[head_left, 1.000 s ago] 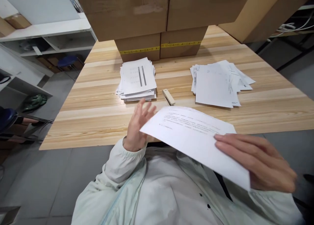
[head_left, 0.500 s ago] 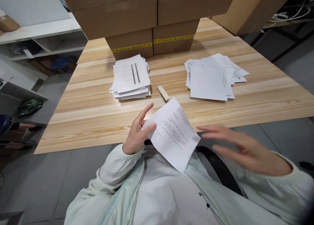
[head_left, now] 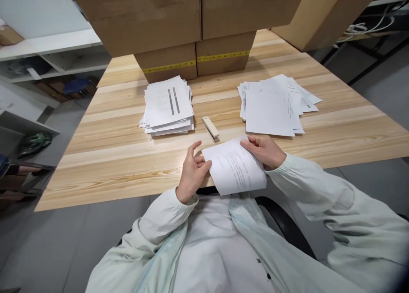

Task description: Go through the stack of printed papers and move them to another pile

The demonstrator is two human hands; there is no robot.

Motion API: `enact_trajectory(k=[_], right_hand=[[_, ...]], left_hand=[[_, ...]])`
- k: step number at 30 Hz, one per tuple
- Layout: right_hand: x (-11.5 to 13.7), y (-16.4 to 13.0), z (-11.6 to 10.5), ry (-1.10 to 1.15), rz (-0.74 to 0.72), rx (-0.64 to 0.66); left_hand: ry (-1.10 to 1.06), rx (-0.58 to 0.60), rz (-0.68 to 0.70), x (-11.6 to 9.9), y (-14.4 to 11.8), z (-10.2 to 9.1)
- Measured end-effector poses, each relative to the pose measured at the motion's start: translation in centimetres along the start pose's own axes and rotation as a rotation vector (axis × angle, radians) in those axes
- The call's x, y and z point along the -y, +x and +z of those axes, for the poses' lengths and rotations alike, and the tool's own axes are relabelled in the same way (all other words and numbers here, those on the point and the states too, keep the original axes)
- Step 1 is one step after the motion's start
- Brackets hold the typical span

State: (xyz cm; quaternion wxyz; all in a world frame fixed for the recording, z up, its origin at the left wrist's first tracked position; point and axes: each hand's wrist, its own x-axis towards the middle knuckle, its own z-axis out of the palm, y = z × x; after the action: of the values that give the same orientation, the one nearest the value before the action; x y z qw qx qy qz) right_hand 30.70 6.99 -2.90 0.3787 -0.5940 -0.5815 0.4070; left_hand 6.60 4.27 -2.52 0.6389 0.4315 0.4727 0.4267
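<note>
Printed paper is held at the table's front edge, bowed a little; whether it is one sheet or several I cannot tell. My left hand pinches its left edge between thumb and fingers, with the index finger raised. At the upper right corner my right hand grips it, thumb on top and fingers hidden beneath. Just beyond the paper lies a cream stapler on the wooden table. A neat stack of papers is behind it to the left. Loosely fanned papers lie to the right.
Large cardboard boxes are stacked at the back of the table, with yellow tape on the lower ones. Another cardboard box stands at the back right. A black chair arm shows beside my body. White shelves are at the left.
My right hand has come in from the right and taken hold of the paper's upper right corner. The paper has turned and moved slightly right, with my left hand still on it.
</note>
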Motion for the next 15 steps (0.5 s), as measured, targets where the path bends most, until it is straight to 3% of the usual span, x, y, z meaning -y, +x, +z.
enact_trajectory(k=[3, 6, 10, 15], right_hand=[[-0.3, 1.7, -1.6, -0.149, 0.012, 0.016], [-0.4, 3.0, -2.8, -0.285, -0.027, -0.031], [-0.7, 4.1, -3.5, -0.351, -0.043, -0.012], [-1.3, 5.0, -4.4, -0.478, -0.061, 0.054]], left_hand=[[-0.119, 0.065, -0.063, 0.1, -0.4, 1.0], [-0.200, 0.140, -0.213, 0.2, -0.5, 2.2], [-0.295, 0.133, -0.380, 0.4, -0.2, 3.1], [-0.412, 0.141, -0.451, 0.5, 0.1, 3.3]])
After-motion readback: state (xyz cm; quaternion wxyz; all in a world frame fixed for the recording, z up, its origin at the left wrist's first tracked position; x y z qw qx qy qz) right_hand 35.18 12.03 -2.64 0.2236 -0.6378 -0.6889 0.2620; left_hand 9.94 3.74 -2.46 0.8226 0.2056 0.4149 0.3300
